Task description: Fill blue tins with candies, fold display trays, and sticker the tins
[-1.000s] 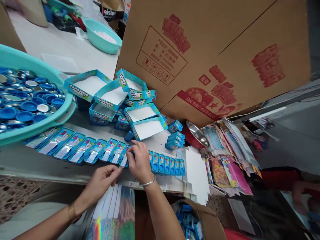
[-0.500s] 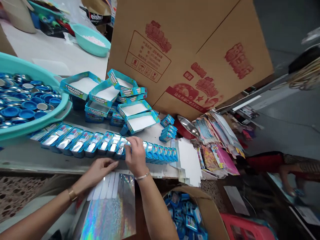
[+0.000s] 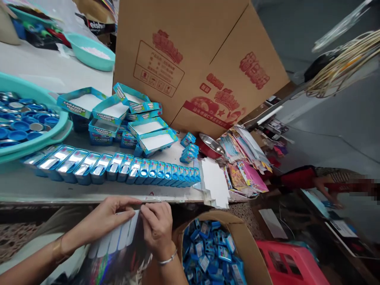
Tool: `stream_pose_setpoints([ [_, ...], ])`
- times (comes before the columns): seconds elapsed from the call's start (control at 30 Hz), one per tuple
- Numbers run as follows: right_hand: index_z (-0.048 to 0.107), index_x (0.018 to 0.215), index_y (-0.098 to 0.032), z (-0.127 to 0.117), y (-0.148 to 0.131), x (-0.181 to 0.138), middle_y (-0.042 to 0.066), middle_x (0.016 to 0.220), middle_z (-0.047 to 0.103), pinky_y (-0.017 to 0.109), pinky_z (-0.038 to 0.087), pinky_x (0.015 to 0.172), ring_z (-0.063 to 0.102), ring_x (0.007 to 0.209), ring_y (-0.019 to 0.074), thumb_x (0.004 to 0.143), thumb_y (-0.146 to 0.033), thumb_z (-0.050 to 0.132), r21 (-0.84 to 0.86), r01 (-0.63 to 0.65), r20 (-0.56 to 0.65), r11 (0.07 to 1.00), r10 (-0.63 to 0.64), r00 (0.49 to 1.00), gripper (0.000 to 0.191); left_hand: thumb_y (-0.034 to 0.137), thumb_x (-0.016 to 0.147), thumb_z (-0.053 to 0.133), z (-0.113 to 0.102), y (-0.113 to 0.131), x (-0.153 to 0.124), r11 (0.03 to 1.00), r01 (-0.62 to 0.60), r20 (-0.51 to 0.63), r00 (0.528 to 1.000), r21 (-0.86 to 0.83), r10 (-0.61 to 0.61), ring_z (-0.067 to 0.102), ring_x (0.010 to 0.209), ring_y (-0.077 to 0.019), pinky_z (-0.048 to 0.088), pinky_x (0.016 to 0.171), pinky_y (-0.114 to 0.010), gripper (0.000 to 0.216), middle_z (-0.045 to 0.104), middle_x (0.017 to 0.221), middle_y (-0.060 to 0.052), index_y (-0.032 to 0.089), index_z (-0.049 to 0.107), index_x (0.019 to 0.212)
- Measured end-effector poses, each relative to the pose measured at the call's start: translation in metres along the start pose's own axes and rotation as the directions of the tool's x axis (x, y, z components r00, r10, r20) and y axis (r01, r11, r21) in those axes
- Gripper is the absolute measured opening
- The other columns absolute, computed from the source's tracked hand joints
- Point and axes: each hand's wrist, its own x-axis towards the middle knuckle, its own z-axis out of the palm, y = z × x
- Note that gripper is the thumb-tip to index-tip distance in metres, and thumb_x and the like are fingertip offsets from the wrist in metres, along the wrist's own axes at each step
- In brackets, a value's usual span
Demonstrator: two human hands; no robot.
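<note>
A shiny holographic sheet with pale strips, seemingly a sticker sheet (image 3: 120,236), hangs at my lap below the table's front edge. My left hand (image 3: 111,219) is closed on its upper part, thumb on top near the strips' ends. My right hand (image 3: 158,225) pinches at the sheet's upper right corner, its fingertips close to the left ones; whether a single strip is between them is hidden. Just beyond the hands runs a row of small blue tins (image 3: 118,168), standing side by side. Those at the left and middle carry silvery strips on top; several at the right show round blue marks.
At the left stands a turquoise basin (image 3: 63,128) of blue lids. Behind the row are stacked display boxes (image 3: 154,141) and a large carton (image 3: 190,51). An open carton (image 3: 252,253) of blue tins sits below right, beside a red stool (image 3: 292,261). Another person (image 3: 323,180) works far right.
My right hand has left the row of tins and come down to the sheet. My left hand has moved lower with the sheet. The view has shifted to the right.
</note>
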Motion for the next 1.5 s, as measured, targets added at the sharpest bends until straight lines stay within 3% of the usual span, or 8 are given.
stream_pose_setpoints([
  [0.3, 0.06, 0.123, -0.025, -0.004, 0.004, -0.005, 0.006, 0.113, 0.071, 0.046, 0.035, 0.103, 0.064, 0.104, 0.0207, 0.089, -0.016, 0.052, -0.169, 0.187, -0.119, 0.968, -0.208, 0.971, 0.036, 0.045, 0.085, 0.06, -0.002, 0.005, -0.005, 0.995, -0.002, 0.056, 0.998, -0.099, 0.007, 0.048, 0.062, -0.0124, 0.037, 0.056, -0.021, 0.045, 0.059, 0.069, 0.002, 0.019, 0.063, 0.122],
  [0.6, 0.058, 0.092, -0.026, -0.004, -0.004, 0.023, 0.002, 0.099, 0.069, 0.046, 0.033, 0.102, 0.062, 0.097, 0.019, 0.092, -0.016, 0.048, 0.178, -0.12, -0.02, 0.977, 0.125, 0.992, 0.014, 0.042, 0.079, 0.063, -0.015, -0.017, 0.017, 0.997, -0.018, -0.063, 0.998, -0.072, 0.014, 0.057, 0.07, -0.0174, 0.043, 0.061, -0.024, 0.032, 0.067, 0.077, -0.002, 0.019, 0.071, 0.1],
  [0.7, 0.054, 0.086, -0.023, -0.011, 0.007, 0.049, 0.003, 0.087, 0.064, 0.037, 0.04, 0.087, 0.058, 0.088, 0.0185, 0.095, -0.02, 0.044, 0.212, -0.199, 0.062, 0.957, 0.19, 0.98, 0.014, 0.038, 0.072, 0.068, -0.02, -0.032, 0.026, 1.0, 0.011, -0.153, 0.988, 0.027, -0.007, 0.062, 0.083, -0.0212, 0.047, 0.071, -0.025, 0.034, 0.07, 0.093, -0.004, 0.019, 0.072, 0.1],
  [0.83, 0.053, 0.083, -0.022, -0.018, 0.027, 0.095, 0.001, 0.082, 0.06, 0.031, 0.038, 0.079, 0.054, 0.082, 0.0165, 0.097, -0.023, 0.046, 0.196, -0.24, 0.288, 0.951, 0.178, 0.941, 0.016, 0.034, 0.065, 0.074, -0.016, -0.042, 0.035, 0.995, 0.053, 0.034, 0.998, -0.08, -0.05, 0.057, 0.066, -0.0151, 0.043, 0.058, -0.023, 0.064, 0.066, 0.09, 0.0, 0.021, 0.058, 0.125],
  [0.93, 0.054, 0.085, -0.022, -0.013, 0.039, 0.126, -0.001, 0.085, 0.062, 0.029, 0.037, 0.081, 0.055, 0.086, 0.0155, 0.096, -0.021, 0.05, 0.179, -0.198, 0.404, 0.964, 0.112, 0.908, 0.012, 0.04, 0.072, 0.069, -0.007, -0.04, 0.046, 0.981, 0.045, 0.052, 0.998, -0.191, -0.036, 0.054, 0.062, -0.014, 0.04, 0.058, -0.023, 0.047, 0.063, 0.076, 0.002, 0.016, 0.06, 0.113],
  [1.07, 0.055, 0.086, -0.022, 0.005, 0.054, 0.15, -0.001, 0.087, 0.063, 0.03, 0.037, 0.08, 0.056, 0.086, 0.0159, 0.094, -0.019, 0.054, 0.114, -0.123, 0.487, 0.986, 0.053, 0.872, 0.008, 0.057, 0.084, 0.055, 0.002, -0.035, 0.065, 0.963, 0.034, -0.033, 0.998, -0.266, -0.044, 0.043, 0.051, -0.0118, 0.031, 0.054, -0.023, 0.044, 0.051, 0.051, 0.004, 0.015, 0.063, 0.077],
  [1.3, 0.057, 0.09, -0.021, 0.03, 0.069, 0.159, 0.007, 0.109, 0.061, 0.036, 0.039, 0.087, 0.052, 0.104, 0.0223, 0.091, -0.02, 0.056, -0.057, 0.024, 0.467, 0.998, 0.005, 0.885, 0.002, 0.067, 0.084, 0.049, 0.014, -0.035, 0.08, 0.94, 0.066, -0.231, 0.961, -0.336, -0.15, 0.038, 0.045, -0.012, 0.031, 0.055, -0.025, 0.054, 0.045, 0.04, 0.005, 0.016, 0.063, 0.07],
  [1.5, 0.057, 0.09, -0.022, 0.042, 0.08, 0.159, 0.007, 0.112, 0.061, 0.038, 0.039, 0.095, 0.05, 0.112, 0.0225, 0.089, -0.016, 0.056, 0.055, -0.025, 0.486, 0.998, -0.005, 0.874, 0.006, 0.065, 0.085, 0.048, 0.022, -0.053, 0.089, 0.965, 0.072, -0.37, 0.914, -0.253, -0.165, 0.046, 0.049, -0.0147, 0.035, 0.057, -0.026, 0.055, 0.051, 0.044, 0.003, 0.017, 0.063, 0.062],
])
